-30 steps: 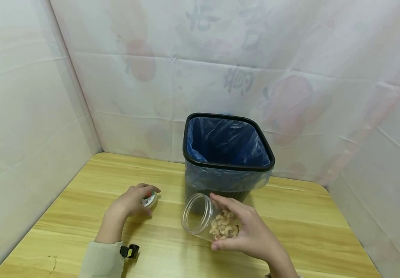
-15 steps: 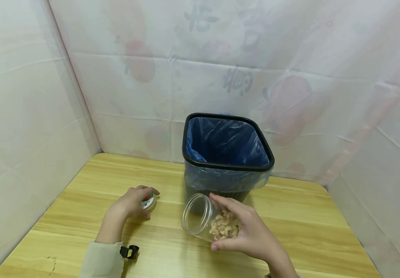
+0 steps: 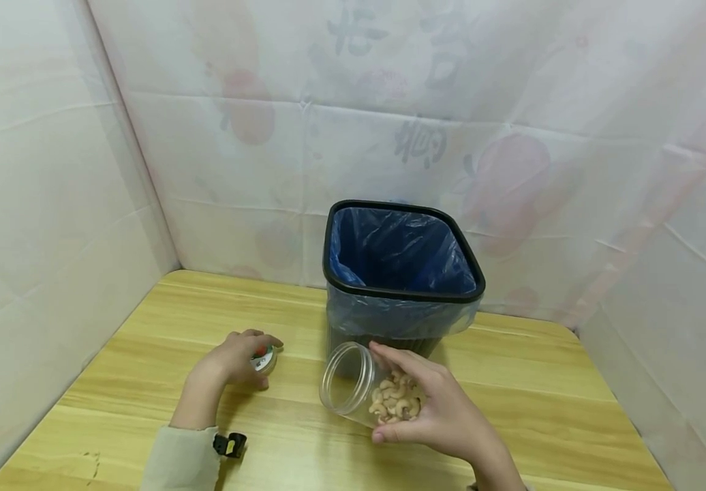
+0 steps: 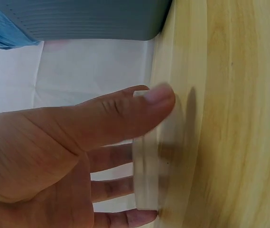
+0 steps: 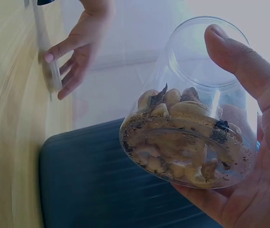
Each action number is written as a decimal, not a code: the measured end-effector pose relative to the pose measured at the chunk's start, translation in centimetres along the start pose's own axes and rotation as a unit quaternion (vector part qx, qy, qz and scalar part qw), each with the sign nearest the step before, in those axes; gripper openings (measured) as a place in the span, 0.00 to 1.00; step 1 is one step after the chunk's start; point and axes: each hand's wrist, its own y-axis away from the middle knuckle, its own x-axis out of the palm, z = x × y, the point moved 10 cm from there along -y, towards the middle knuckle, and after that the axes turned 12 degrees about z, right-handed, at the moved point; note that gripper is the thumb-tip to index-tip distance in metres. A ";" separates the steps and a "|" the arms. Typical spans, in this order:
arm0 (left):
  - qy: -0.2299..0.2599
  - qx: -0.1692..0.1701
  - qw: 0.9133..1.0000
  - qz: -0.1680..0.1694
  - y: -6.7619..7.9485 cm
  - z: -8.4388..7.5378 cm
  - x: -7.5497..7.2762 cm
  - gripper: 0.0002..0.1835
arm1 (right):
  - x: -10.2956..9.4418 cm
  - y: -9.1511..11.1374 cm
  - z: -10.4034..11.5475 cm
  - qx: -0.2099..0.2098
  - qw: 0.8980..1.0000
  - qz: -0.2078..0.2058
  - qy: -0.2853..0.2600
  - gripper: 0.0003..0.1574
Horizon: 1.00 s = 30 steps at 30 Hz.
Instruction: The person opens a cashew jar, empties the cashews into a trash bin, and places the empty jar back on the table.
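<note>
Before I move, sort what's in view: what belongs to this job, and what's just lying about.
Likely the job:
jar, in the right hand
cashews, inside it
lid, between the left hand's fingers and thumb

Likely just about:
bin and its blue liner, in neither hand, though close behind the jar
printed backdrop

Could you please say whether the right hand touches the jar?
Touching: the right wrist view shows the right hand gripping the jar between thumb and fingers.
</note>
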 end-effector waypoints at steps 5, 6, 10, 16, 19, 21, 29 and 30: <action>-0.006 -0.001 1.000 0.013 0.2 -0.4 0.3 0.36 | 0.0 0.3 -0.2 0.005 1.000 -0.001 -0.005 0.60; -0.009 0.000 1.000 0.014 0.2 -0.5 0.4 0.36 | 0.0 0.4 -0.1 0.004 1.000 -0.001 -0.006 0.60; -0.008 -0.001 1.000 0.014 0.1 -0.7 0.5 0.34 | -0.1 0.6 -0.1 0.002 1.000 -0.004 -0.009 0.60; -0.034 0.016 0.999 -0.014 0.3 -1.7 -0.4 0.31 | -0.4 0.8 0.1 0.003 1.000 -0.009 -0.006 0.60; -0.068 0.050 0.994 -0.071 1.1 -3.5 -1.9 0.31 | -0.6 0.8 0.2 0.003 1.000 -0.011 -0.005 0.60; -0.094 0.090 0.983 -0.129 2.3 -5.5 -3.4 0.31 | -0.8 0.8 0.2 0.002 1.000 -0.012 -0.003 0.60; -0.056 0.378 0.818 -0.429 12.5 -15.4 -8.4 0.18 | -1.2 0.7 0.5 -0.011 1.000 -0.020 -0.014 0.63; -0.045 0.411 0.791 -0.451 13.7 -16.1 -8.6 0.16 | -1.2 0.8 0.6 -0.013 1.000 -0.020 -0.020 0.63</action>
